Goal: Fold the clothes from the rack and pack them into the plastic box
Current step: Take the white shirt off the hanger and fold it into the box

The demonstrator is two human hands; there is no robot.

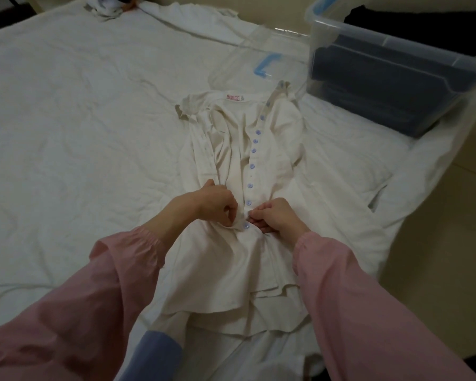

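Fingers [229, 219] tight on white shirt [272, 138] (button [245, 226] just between)

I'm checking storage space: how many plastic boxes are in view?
1. The clear plastic box sits at the bed's far right, dark folded clothes inside. Its lid lies flat beside it. More could be outside the frame.

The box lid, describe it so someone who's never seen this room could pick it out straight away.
On the white bed, find the clear plastic box of dark clothes at the far right corner. The lid lies flat just left of it, beyond the cream shirt. It is see-through, marked by a bright blue clip.
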